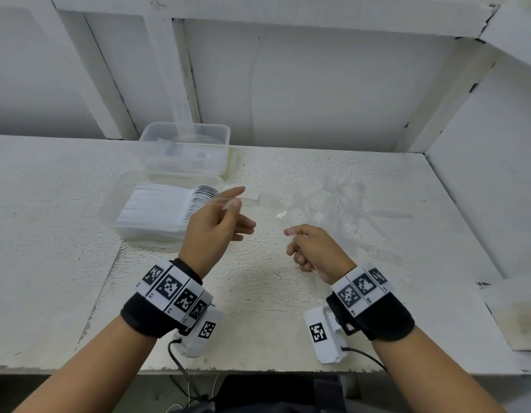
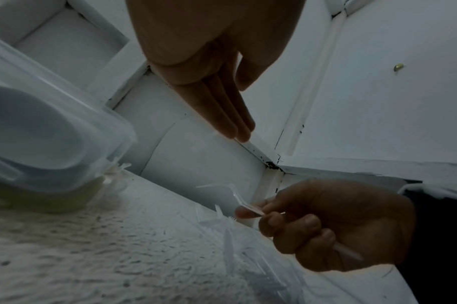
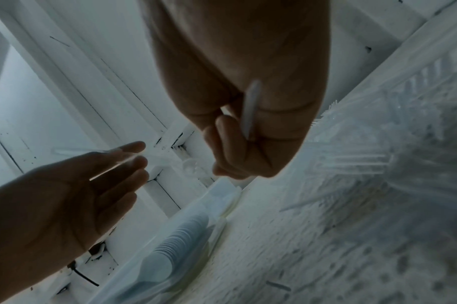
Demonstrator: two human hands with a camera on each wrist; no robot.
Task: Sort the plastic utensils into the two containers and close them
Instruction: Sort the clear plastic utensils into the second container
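My left hand (image 1: 237,197) pinches a clear plastic spoon (image 1: 265,201) between thumb and forefinger, with its bowl pointing right, just right of the near container. The other fingers are stretched out (image 2: 230,115). My right hand (image 1: 297,242) is curled into a fist round a clear fork (image 2: 236,197), whose handle sticks out of the back of the fist (image 3: 250,107). The near container (image 1: 115,216) holds a dense row of stacked spoons (image 1: 198,201). Behind it stands the far container (image 1: 225,144), its contents unclear. A loose pile of clear utensils (image 1: 341,201) lies to the right.
All of this lies on a rough white shelf (image 1: 258,308) closed in by white walls behind and to the right. A bare strip of shelf separates the two hands from the front edge. Cables hang below that edge (image 1: 181,365).
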